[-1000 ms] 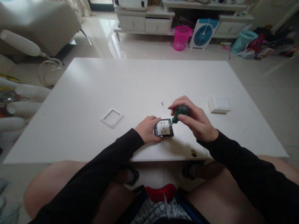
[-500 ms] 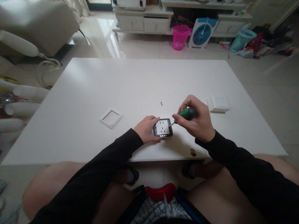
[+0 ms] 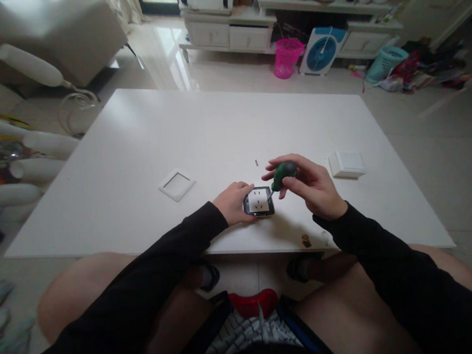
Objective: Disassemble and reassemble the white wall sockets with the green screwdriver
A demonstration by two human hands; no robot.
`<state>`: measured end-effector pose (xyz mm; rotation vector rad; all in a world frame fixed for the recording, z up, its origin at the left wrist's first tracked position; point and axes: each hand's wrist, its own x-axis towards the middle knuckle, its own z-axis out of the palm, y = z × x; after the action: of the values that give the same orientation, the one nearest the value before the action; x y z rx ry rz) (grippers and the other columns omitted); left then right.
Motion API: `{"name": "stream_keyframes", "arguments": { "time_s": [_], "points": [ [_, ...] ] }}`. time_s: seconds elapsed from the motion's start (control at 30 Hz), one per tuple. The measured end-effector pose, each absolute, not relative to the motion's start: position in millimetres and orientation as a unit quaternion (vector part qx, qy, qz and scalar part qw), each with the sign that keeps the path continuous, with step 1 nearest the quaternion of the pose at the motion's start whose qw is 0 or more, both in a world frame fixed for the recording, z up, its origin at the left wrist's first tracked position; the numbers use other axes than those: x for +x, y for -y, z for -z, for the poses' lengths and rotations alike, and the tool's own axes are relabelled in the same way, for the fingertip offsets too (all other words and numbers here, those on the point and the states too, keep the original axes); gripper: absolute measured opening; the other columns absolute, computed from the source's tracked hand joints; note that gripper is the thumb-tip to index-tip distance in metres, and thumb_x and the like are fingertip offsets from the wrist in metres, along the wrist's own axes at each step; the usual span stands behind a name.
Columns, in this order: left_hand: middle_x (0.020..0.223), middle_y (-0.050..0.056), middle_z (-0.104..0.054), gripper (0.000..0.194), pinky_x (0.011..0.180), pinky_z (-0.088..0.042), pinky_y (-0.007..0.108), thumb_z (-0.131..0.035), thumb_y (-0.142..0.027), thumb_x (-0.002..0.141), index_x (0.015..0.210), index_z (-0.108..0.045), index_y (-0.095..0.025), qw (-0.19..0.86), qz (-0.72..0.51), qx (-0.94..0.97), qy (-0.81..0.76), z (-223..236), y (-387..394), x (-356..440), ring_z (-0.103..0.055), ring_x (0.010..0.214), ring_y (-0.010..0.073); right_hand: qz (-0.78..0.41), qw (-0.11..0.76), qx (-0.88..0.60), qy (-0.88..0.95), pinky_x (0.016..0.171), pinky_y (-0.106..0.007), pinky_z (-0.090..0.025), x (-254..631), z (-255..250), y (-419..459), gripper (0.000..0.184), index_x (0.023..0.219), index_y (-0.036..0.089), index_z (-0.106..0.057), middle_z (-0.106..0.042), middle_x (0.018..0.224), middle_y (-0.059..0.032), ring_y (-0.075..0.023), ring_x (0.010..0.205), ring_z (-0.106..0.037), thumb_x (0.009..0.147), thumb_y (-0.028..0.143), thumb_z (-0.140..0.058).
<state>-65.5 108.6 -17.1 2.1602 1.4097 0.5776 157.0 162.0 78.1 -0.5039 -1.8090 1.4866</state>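
A wall socket (image 3: 258, 201) with a white face and dark surround lies near the front edge of the white table (image 3: 197, 125). My left hand (image 3: 234, 202) grips its left side between thumb and fingers. In my right hand (image 3: 314, 186) is a screwdriver (image 3: 282, 175) with a green and black handle, held between thumb and fingers, some of them stretched out. The tool slants, its tip at the right edge of the socket. A small screw (image 3: 256, 163) lies beyond the socket. To the left rests a white square frame (image 3: 177, 185).
A white box-like piece (image 3: 347, 164) stands on the table at right. A small cartoon sticker (image 3: 306, 241) is by the front edge. Beyond the table are a pink basket (image 3: 288, 58), a blue fan (image 3: 321, 52) and a low cabinet (image 3: 209, 35).
The screwdriver has tipped more upright, its handle moving left. My right hand has loosened and spread its fingers around it. My left hand still grips the socket.
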Motion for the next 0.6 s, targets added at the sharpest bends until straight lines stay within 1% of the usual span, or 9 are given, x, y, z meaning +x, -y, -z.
{"name": "stream_keyframes", "arguments": {
  "time_s": [0.07, 0.17, 0.23, 0.3, 0.37, 0.4, 0.47, 0.53, 0.6],
  "points": [
    [0.114, 0.014, -0.066, 0.069, 0.098, -0.053, 0.047, -0.087, -0.046, 0.067, 0.125, -0.064, -0.016, 0.243, -0.211, 0.792, -0.518, 18.4, -108.5, -65.6, -0.064, 0.106, 0.0325, -0.557, 0.376, -0.215, 0.709, 0.061, -0.025, -0.063, 156.6, -78.9, -162.2, 0.028, 0.116, 0.025, -0.071, -0.075, 0.112, -0.0065, -0.0219, 0.102, -0.076, 0.091, 0.036, -0.077],
    [0.115, 0.015, -0.066, 0.072, 0.099, -0.053, 0.046, -0.088, -0.045, 0.066, 0.127, -0.063, -0.015, 0.242, -0.204, 0.793, -0.521, 18.6, -108.3, -65.6, -0.063, 0.109, 0.0332, -0.511, 0.413, -0.250, 0.711, 0.062, -0.027, -0.063, 155.6, -79.2, -162.3, 0.033, 0.101, 0.023, -0.069, -0.077, 0.096, -0.0024, -0.0202, 0.090, -0.077, 0.077, 0.032, -0.090],
    [0.118, 0.015, -0.066, 0.074, 0.101, -0.052, 0.047, -0.088, -0.044, 0.066, 0.129, -0.062, -0.015, 0.243, -0.201, 0.791, -0.524, 17.5, -108.2, -65.4, -0.063, 0.111, 0.0337, -0.481, 0.445, -0.270, 0.705, 0.058, -0.027, -0.060, 154.6, -79.1, -161.4, 0.041, 0.089, 0.023, -0.061, -0.074, 0.082, 0.0022, -0.0185, 0.078, -0.076, 0.068, 0.030, -0.096],
    [0.118, 0.015, -0.066, 0.075, 0.101, -0.052, 0.047, -0.088, -0.043, 0.066, 0.130, -0.062, -0.015, 0.246, -0.199, 0.789, -0.527, 16.1, -108.2, -65.2, -0.063, 0.111, 0.0338, -0.463, 0.463, -0.284, 0.700, 0.051, -0.026, -0.057, 153.3, -79.0, -160.1, 0.048, 0.084, 0.025, -0.053, -0.069, 0.074, 0.0054, -0.0165, 0.067, -0.073, 0.066, 0.030, -0.097],
    [0.116, 0.014, -0.066, 0.073, 0.100, -0.052, 0.047, -0.088, -0.043, 0.066, 0.129, -0.063, -0.016, 0.249, -0.197, 0.788, -0.527, 14.9, -108.2, -65.1, -0.063, 0.110, 0.0335, -0.462, 0.461, -0.287, 0.701, 0.049, -0.026, -0.055, 152.1, -78.7, -159.1, 0.048, 0.085, 0.026, -0.051, -0.066, 0.073, 0.0067, -0.0152, 0.063, -0.071, 0.069, 0.032, -0.095],
    [0.115, 0.014, -0.066, 0.072, 0.100, -0.052, 0.047, -0.089, -0.043, 0.066, 0.128, -0.063, -0.016, 0.250, -0.198, 0.788, -0.527, 14.6, -108.2, -65.1, -0.063, 0.110, 0.0333, -0.466, 0.457, -0.282, 0.703, 0.050, -0.026, -0.055, 151.8, -78.4, -158.9, 0.046, 0.088, 0.026, -0.052, -0.065, 0.075, 0.0067, -0.0152, 0.065, -0.071, 0.071, 0.032, -0.095],
    [0.115, 0.014, -0.066, 0.071, 0.099, -0.052, 0.046, -0.089, -0.043, 0.066, 0.127, -0.064, -0.017, 0.251, -0.200, 0.788, -0.525, 14.3, -108.0, -65.2, -0.063, 0.109, 0.0331, -0.480, 0.448, -0.262, 0.707, 0.057, -0.027, -0.059, 151.9, -77.4, -159.5, 0.042, 0.096, 0.026, -0.057, -0.065, 0.087, 0.0049, -0.0151, 0.073, -0.073, 0.074, 0.032, -0.093],
    [0.115, 0.014, -0.066, 0.070, 0.099, -0.052, 0.047, -0.089, -0.043, 0.066, 0.126, -0.064, -0.017, 0.251, -0.202, 0.787, -0.525, 14.0, -107.5, -65.2, -0.063, 0.110, 0.0332, -0.499, 0.435, -0.235, 0.711, 0.068, -0.029, -0.061, 153.4, -76.1, -161.1, 0.040, 0.106, 0.027, -0.062, -0.067, 0.098, 0.0028, -0.0145, 0.081, -0.073, 0.078, 0.031, -0.090],
    [0.116, 0.014, -0.066, 0.071, 0.100, -0.052, 0.047, -0.089, -0.042, 0.065, 0.126, -0.064, -0.017, 0.251, -0.204, 0.786, -0.528, 13.2, -107.1, -65.0, -0.063, 0.110, 0.0333, -0.525, 0.411, -0.213, 0.714, 0.075, -0.030, -0.061, 155.8, -74.7, -162.8, 0.039, 0.115, 0.029, -0.065, -0.069, 0.103, 0.0009, -0.0145, 0.086, -0.072, 0.083, 0.034, -0.086]
  ]
}}
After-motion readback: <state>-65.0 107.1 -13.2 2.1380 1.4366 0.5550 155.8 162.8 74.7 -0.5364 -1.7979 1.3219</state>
